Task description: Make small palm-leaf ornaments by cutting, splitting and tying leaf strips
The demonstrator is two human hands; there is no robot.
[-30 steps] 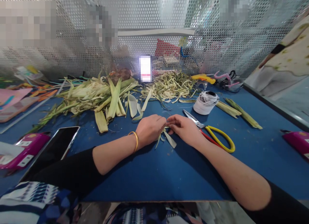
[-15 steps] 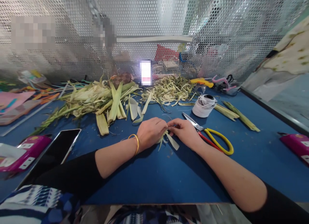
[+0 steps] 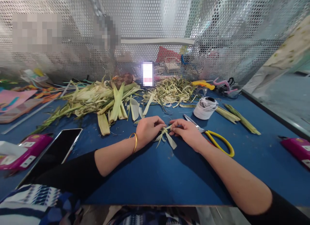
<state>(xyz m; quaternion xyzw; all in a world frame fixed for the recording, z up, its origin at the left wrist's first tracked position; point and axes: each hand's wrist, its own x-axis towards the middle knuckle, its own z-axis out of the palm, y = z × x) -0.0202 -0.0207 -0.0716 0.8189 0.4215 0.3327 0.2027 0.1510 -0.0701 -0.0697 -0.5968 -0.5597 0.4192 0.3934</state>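
Note:
Between my hands is a small knotted piece of pale green corn husk [image 3: 170, 141], its strips fanning out toward me. My left hand [image 3: 149, 130], with a gold bangle on the wrist, pinches it from the left. On the other side my right hand [image 3: 186, 132] grips its right part between thumb and fingers. Scissors [image 3: 220, 141] with yellow and red handles lie partly behind my right forearm, the blades pointing away to the left. A spool of white thread [image 3: 205, 109] stands just beyond them.
Corn husks [image 3: 89, 97] are heaped at the back left, and shredded strips [image 3: 173, 91] lie at the back middle. Two husk stalks [image 3: 243, 119] rest right of the spool. A black phone [image 3: 60, 147] and a magenta tissue pack [image 3: 32, 150] are at the left. Perforated metal [image 3: 150, 18] walls the back.
My hands have moved slightly apart, my left hand a little to the left. More of the husk knot now shows between the fingers.

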